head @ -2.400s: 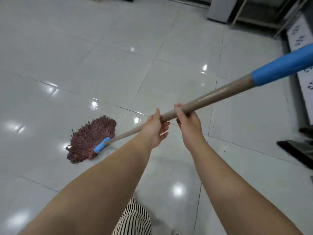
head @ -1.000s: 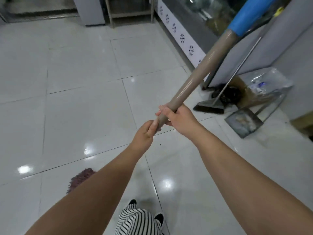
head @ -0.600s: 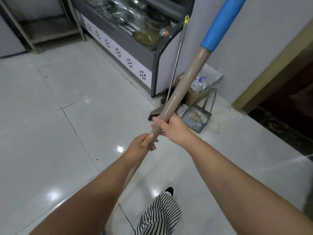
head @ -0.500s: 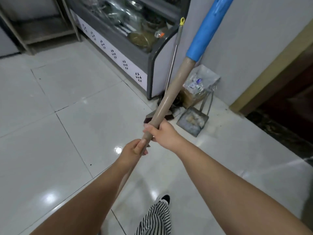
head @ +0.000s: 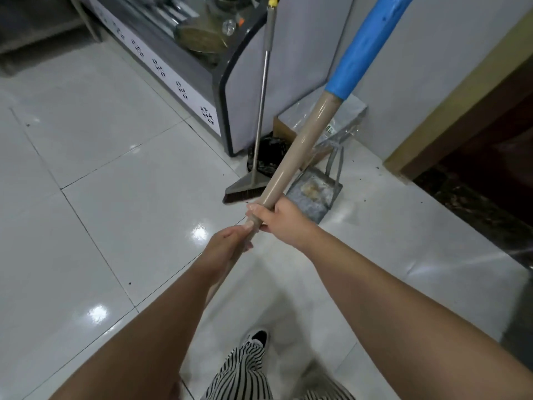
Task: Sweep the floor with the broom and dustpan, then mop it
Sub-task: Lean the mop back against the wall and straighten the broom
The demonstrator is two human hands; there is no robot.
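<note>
Nearest to me I see striped trousers [head: 245, 373] and a dark shoe with a white toe [head: 257, 337] on the glossy white tiled floor [head: 86, 197]. Both my bare forearms reach forward from the bottom of the view. My left hand [head: 227, 246] grips the mop handle [head: 300, 148] lower down, its fingers [head: 246, 245] curled round the shaft with the thumb lying along it. My right hand [head: 284, 219] holds the shaft just above the left, fingers wrapped tight round it, the two hands nearly touching.

The handle is a smooth beige pole, tilted up and away to the right, and higher up it carries a bright blue sleeve [head: 366, 44] that runs out of the top of the view. The lower end passes behind my left forearm; I cannot see the mop head.

Just beyond my hands a broom [head: 261, 111] with a thin metal shaft and a yellow tip leans against the side of a grey display cabinet [head: 253, 82], its dark bristles on the floor. Beside it to the right a grey metal dustpan [head: 313, 194] holds dust and debris, its handle rising behind the mop pole. Behind these stands a cardboard box covered with clear plastic [head: 305, 114], against a pale wall [head: 432, 67].
</note>
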